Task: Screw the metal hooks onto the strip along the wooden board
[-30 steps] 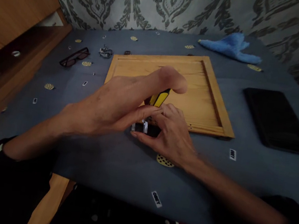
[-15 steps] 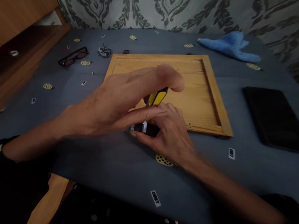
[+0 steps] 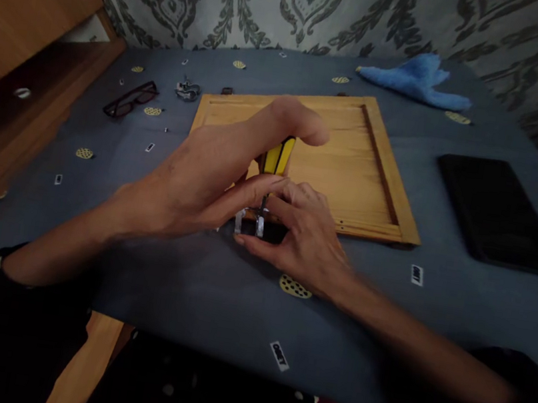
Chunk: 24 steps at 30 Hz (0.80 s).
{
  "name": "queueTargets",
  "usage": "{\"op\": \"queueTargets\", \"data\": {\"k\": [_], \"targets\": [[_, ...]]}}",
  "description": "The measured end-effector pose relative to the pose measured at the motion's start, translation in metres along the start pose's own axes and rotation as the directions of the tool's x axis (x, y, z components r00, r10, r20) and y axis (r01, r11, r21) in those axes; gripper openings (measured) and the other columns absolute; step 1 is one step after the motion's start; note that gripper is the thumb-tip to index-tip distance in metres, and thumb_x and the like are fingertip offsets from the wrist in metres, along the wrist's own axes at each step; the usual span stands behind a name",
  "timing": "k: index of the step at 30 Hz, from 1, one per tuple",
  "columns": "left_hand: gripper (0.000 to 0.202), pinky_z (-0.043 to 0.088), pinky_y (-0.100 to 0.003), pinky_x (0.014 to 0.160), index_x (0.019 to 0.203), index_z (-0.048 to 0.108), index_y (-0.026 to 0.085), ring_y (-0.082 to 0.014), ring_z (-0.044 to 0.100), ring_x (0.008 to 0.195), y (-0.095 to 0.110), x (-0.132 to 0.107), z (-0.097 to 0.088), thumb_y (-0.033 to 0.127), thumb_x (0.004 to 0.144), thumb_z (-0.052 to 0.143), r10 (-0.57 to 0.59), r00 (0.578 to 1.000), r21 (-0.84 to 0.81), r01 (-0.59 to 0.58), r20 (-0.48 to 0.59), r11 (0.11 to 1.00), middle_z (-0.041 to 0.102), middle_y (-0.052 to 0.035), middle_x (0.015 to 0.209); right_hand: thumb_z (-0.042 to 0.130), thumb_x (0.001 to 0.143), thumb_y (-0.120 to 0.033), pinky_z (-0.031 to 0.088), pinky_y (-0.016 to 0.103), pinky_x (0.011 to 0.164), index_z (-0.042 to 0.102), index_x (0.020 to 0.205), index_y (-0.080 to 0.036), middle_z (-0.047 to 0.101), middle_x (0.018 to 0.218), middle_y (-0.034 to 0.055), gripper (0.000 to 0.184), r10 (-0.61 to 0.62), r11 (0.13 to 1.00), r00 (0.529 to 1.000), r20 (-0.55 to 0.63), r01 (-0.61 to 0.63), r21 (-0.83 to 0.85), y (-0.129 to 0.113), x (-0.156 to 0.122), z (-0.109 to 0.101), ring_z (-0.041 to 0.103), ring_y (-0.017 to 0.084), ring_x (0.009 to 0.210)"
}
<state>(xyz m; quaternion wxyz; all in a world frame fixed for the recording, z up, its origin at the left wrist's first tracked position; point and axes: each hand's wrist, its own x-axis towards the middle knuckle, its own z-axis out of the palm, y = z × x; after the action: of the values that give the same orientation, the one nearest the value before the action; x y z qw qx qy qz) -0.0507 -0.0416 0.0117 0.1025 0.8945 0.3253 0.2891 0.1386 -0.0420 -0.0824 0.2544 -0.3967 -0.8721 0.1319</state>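
Left hand (image 3: pixel 208 169), forearm toward eight o'clock, grips a yellow-and-black-handled screwdriver (image 3: pixel 278 156) beneath an arched finger; right hand (image 3: pixel 308 231), forearm toward four, holds a silver metal fitting (image 3: pixel 260 225) at the rectangular yellowish wooden panel (image 3: pixel 355 167)'s seven-o'clock edge.

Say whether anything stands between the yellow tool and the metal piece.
Nothing visible does: the tool, held by the left hand, points down at the metal piece. The right hand is close beside it.
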Motion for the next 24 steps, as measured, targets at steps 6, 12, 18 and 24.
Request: {"op": "queueTargets", "data": {"k": [6, 12, 18, 24], "targets": [[0.024, 0.058, -0.027, 0.078, 0.12, 0.055, 0.028, -0.0155, 0.067, 0.102, 0.0009, -0.0006, 0.0026, 0.027, 0.096, 0.061, 0.039, 0.995, 0.082, -0.031, -0.091, 0.996, 0.067, -0.0017, 0.125, 0.072, 0.082, -0.053, 0.04, 0.043, 0.08, 0.069, 0.091, -0.021, 0.062, 0.093, 0.0086, 0.033, 0.015, 1.0, 1.0, -0.015, -0.014, 0.014, -0.0014, -0.0012, 0.0, 0.055, 0.03, 0.093], [0.032, 0.059, -0.035, 0.076, 0.121, 0.055, 0.034, -0.0162, 0.067, 0.091, 0.0035, -0.0015, 0.0032, 0.021, 0.094, 0.063, -0.046, 0.991, -0.12, 0.031, -0.126, 0.992, 0.063, 0.0006, 0.126, 0.075, 0.08, -0.054, 0.038, 0.04, 0.078, 0.068, 0.087, -0.021, 0.062, 0.092, 0.007, 0.035, 0.017, 1.0, 1.0, -0.016, -0.017, 0.021, -0.0009, -0.0004, 0.0006, 0.055, 0.028, 0.091], [0.027, 0.06, -0.033, 0.078, 0.116, 0.056, 0.033, -0.0156, 0.068, 0.095, 0.0016, -0.0013, -0.0002, 0.02, 0.093, 0.064, -0.089, 0.993, -0.18, 0.075, -0.072, 0.981, 0.064, 0.0004, 0.113, 0.075, 0.079, -0.056, 0.036, 0.038, 0.074, 0.07, 0.089, -0.02, 0.06, 0.088, 0.0059, 0.037, 0.017, 0.999, 0.999, -0.029, -0.016, 0.031, 0.0008, -0.0009, 0.0004, 0.052, 0.025, 0.085], [0.023, 0.056, -0.032, 0.071, 0.116, 0.057, 0.032, -0.015, 0.065, 0.085, -0.0015, -0.0015, 0.0003, 0.031, 0.094, 0.065, -0.01, 0.993, 0.006, 0.011, -0.119, 1.0, 0.068, 0.0013, 0.111, 0.076, 0.078, -0.058, 0.041, 0.043, 0.087, 0.07, 0.111, -0.018, 0.065, 0.102, 0.0095, 0.053, 0.022, 0.995, 0.999, 0.034, -0.025, 0.095, 0.0039, -0.003, -0.006, 0.056, 0.03, 0.099]]}}
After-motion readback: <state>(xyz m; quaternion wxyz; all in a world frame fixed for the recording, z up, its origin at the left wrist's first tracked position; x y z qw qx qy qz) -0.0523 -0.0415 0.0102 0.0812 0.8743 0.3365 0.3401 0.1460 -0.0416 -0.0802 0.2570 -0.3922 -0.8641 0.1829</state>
